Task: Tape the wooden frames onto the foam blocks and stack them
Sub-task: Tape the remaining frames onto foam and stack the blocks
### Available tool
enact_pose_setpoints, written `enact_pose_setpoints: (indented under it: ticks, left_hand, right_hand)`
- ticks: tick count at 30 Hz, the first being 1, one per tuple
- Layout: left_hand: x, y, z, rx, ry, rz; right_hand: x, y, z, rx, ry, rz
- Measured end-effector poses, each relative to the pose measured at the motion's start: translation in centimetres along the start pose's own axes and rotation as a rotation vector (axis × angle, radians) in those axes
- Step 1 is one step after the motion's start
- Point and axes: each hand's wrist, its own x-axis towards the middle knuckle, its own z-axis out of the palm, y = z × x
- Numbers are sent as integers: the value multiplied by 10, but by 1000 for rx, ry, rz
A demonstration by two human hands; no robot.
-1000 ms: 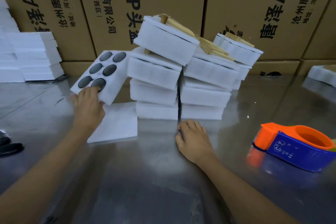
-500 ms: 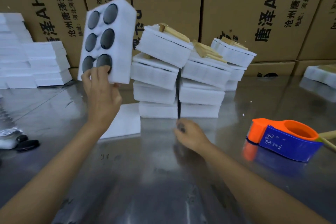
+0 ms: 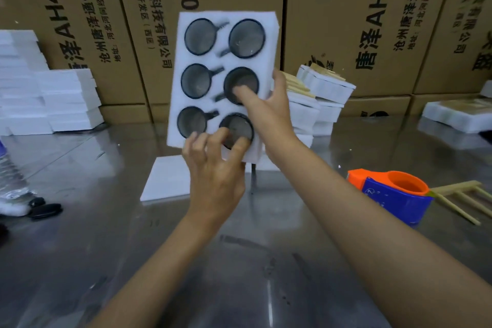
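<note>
Both hands are gripping an upright foam block (image 3: 223,80): left hand (image 3: 215,176) pinching its near edge, right hand (image 3: 269,107) its right side. Lay it flat before fetching the frame (image 3: 463,197).

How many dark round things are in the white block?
6, in two columns of three in the upright white foam block. Left column. Right column. Fingers partly cover two; none seems hidden.
</note>
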Motion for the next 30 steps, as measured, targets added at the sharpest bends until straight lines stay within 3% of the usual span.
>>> enact_pose_setpoints:
  ticks: [4,8,12,15,17,20,22,24,26,28,30]
  left_hand:
    - [-5,18,-16,-231,-92,281]
    - [-23,47,-30,-426,-154,299]
    - [-38,66,-30,-611,-237,141]
    - [-37,60,-22,-665,-322,-318]
    - [-34,36,-5,-550,-370,-616]
    - [-41,-26,31,-183,-472,-638]
    - [-54,-67,55,66,-712,-630]
    - [-69,-100,70,228,-1007,-737]
    - [-81,-123,78,283,-1153,-829]
    - [-87,-131,81,332,-1149,-790]
    - [-85,-128,80,393,-1033,-676]
  right_hand:
    - [-23,23,-53,24,95,-11]
    - [-52,55,-99,40,103,160]
    - [-63,89,-124,20,91,427]
    - [-60,109,-132,-78,5,573]
    - [-55,120,-136,-192,-47,630]
    - [-49,135,-139,-370,-17,629]
    - [-47,145,-140,-463,-29,594]
    - [-47,150,-140,-514,-18,575]
    - [-48,152,-141,-496,-9,576]
    - [-49,153,-143,-453,5,576]
    - [-49,152,-144,-412,18,577]
